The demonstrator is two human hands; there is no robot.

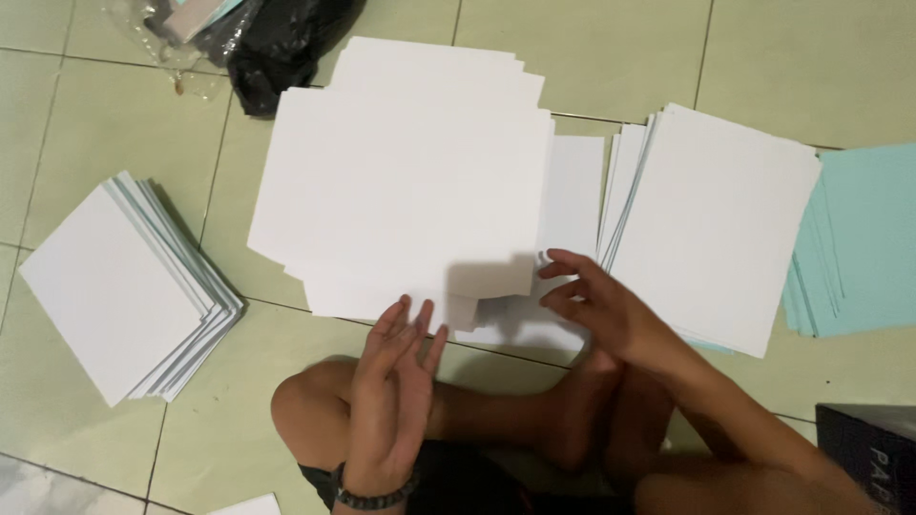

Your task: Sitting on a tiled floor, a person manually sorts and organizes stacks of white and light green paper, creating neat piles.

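I sit cross-legged on a pale green tiled floor. A large white flat die-cut cardboard sheet [410,181] lies in front of me on top of other white sheets. My left hand [391,401] hovers open, palm inward, at the sheet's near edge, holding nothing. My right hand [596,300] is at the sheet's lower right corner with fingers curled toward a small folded flap [491,278]; whether it pinches the flap is unclear.
A fanned stack of white sheets [124,286] lies at the left. Another white stack [716,219] lies at the right, beside light blue sheets [863,238]. A black plastic bag [286,48] sits at the top. A dark box [873,453] is at the lower right.
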